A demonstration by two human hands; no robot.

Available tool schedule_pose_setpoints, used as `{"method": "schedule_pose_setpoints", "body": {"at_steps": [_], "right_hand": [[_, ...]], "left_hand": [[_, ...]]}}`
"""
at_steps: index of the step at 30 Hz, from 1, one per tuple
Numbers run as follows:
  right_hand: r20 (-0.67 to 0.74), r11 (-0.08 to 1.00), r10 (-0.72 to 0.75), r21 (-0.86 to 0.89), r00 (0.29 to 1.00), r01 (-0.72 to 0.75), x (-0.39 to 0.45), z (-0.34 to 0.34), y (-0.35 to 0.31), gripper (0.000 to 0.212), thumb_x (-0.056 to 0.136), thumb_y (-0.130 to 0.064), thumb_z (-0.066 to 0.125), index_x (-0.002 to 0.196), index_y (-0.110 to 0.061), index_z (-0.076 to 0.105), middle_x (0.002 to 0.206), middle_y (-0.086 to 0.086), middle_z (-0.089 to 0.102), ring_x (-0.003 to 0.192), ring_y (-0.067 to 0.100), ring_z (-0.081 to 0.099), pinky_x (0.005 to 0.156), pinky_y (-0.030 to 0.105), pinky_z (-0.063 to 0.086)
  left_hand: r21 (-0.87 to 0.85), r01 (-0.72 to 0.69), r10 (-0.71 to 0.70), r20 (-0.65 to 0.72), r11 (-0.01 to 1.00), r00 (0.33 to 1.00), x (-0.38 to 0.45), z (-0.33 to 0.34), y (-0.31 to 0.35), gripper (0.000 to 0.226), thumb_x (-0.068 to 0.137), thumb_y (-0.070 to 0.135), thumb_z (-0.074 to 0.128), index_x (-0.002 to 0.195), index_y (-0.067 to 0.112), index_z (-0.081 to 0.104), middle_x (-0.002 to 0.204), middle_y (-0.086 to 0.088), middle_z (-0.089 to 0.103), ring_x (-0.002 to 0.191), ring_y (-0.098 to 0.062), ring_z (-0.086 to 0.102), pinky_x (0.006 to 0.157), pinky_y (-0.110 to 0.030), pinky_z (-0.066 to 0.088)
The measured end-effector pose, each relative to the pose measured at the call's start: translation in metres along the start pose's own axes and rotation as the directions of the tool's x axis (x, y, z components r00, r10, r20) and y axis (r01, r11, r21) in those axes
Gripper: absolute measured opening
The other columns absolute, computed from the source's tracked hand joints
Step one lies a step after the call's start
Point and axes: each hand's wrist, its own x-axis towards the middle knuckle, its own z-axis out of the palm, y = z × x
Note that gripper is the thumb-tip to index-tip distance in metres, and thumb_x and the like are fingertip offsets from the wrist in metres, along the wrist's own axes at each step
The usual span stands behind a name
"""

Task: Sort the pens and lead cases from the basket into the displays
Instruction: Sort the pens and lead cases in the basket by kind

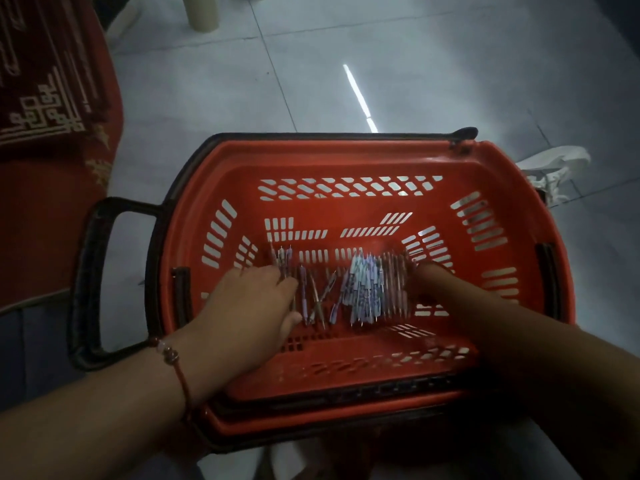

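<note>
Purple-and-white plastic pens (360,289) heaped on floor of red slotted plastic basket (346,157), toward near wall. Left hand (252,299) grips a few pens at heap's left end. Right hand (429,278) at heap's right end, blurred; grip unclear. Basket on grey tiled floor (415,64).

No legible text, seemingly.

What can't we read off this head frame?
- Right hand: motion-blurred, so its grip on the pens is unclear.
- Left hand: its fingertips lie hidden behind its own back.
- Lead cases: the blurred pile cannot be told apart.
- Displays: outside the frame.
- Basket: near wall covered by forearms.
</note>
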Motion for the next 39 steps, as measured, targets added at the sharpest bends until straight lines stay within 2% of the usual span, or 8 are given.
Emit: {"method": "schedule_pose_setpoints", "body": {"at_steps": [5,8,10,12,16,22,29,39], "right_hand": [[-0.155,0.959,-0.283,-0.069,0.947,0.275,0.008,0.028,-0.035,0.015,0.098,-0.018,0.051,0.094,-0.008,0.060,0.086,0.007,0.063,0.073,0.017,0.061,0.061,0.026,0.051],[0.008,0.920,-0.392,-0.010,0.920,0.392,0.002,0.054,-0.064,0.020,0.095,-0.027,0.057,0.092,-0.010,0.067,0.078,0.002,0.065,0.068,0.016,0.063,0.058,0.025,0.051],[0.163,0.886,-0.425,-0.128,0.891,0.446,-0.001,0.066,-0.085,0.028,0.096,-0.026,0.057,0.111,-0.005,0.069,0.098,0.006,0.072,0.089,0.024,0.070,0.071,0.032,0.057],[0.182,0.866,-0.422,-0.208,0.888,0.454,0.004,0.080,-0.102,0.032,0.101,-0.015,0.050,0.127,0.000,0.061,0.123,0.011,0.067,0.110,0.030,0.066,0.087,0.039,0.054],[0.179,0.791,-0.418,-0.410,0.891,0.453,0.022,0.102,-0.115,0.028,0.099,-0.016,0.058,0.124,-0.005,0.063,0.122,0.010,0.067,0.109,0.028,0.065,0.087,0.037,0.054],[-0.062,0.955,-0.295,0.020,0.953,0.297,0.065,0.139,-0.126,0.028,0.090,-0.025,0.061,0.116,-0.017,0.055,0.110,0.009,0.065,0.088,0.028,0.067,0.079,0.044,0.057],[-0.195,0.926,-0.217,0.269,0.956,0.265,0.030,0.128,-0.136,0.072,0.095,-0.022,0.060,0.150,-0.019,0.015,0.133,0.016,0.055,0.113,0.036,0.061,0.090,0.047,0.051],[-0.142,0.828,-0.136,0.528,0.981,0.191,0.025,0.135,-0.149,0.066,0.090,-0.012,0.068,0.140,-0.016,0.024,0.129,0.015,0.057,0.114,0.036,0.060,0.088,0.041,0.052]], "left_hand": [[-0.010,0.056,-0.054,0.135,0.998,0.989,-0.002,0.008,-0.010,0.054,0.096,0.055,0.042,0.143,0.029,0.037,0.143,0.002,0.043,0.125,-0.019,0.045,0.103,-0.037,0.040],[-0.014,0.050,-0.047,0.159,0.999,0.986,-0.004,0.009,-0.011,0.052,0.096,0.056,0.038,0.141,0.029,0.037,0.134,0.004,0.048,0.121,-0.017,0.046,0.101,-0.036,0.040],[-0.041,0.044,-0.037,0.164,0.998,0.986,-0.004,0.010,-0.009,0.050,0.096,0.056,0.038,0.139,0.030,0.038,0.133,0.006,0.049,0.120,-0.016,0.046,0.101,-0.036,0.040],[-0.067,0.047,-0.035,0.170,0.997,0.985,-0.004,0.011,-0.007,0.050,0.096,0.056,0.039,0.140,0.030,0.038,0.135,0.006,0.048,0.121,-0.015,0.046,0.101,-0.035,0.040],[-0.063,0.042,-0.030,0.175,0.997,0.984,-0.004,0.014,-0.008,0.050,0.097,0.054,0.039,0.139,0.028,0.038,0.136,0.004,0.048,0.123,-0.017,0.044,0.101,-0.038,0.040],[-0.072,0.035,-0.022,0.173,0.997,0.985,-0.004,0.013,-0.005,0.050,0.098,0.053,0.038,0.141,0.028,0.036,0.137,0.003,0.045,0.125,-0.019,0.041,0.102,-0.037,0.037],[-0.084,0.051,-0.032,0.206,0.995,0.978,-0.004,0.013,-0.003,0.050,0.099,0.049,0.038,0.144,0.026,0.033,0.140,0.001,0.043,0.126,-0.021,0.040,0.102,-0.039,0.036],[-0.114,0.078,-0.046,0.254,0.990,0.966,0.000,0.016,-0.007,0.052,0.099,0.050,0.038,0.145,0.026,0.030,0.140,0.001,0.043,0.127,-0.021,0.040,0.104,-0.041,0.036]]}}
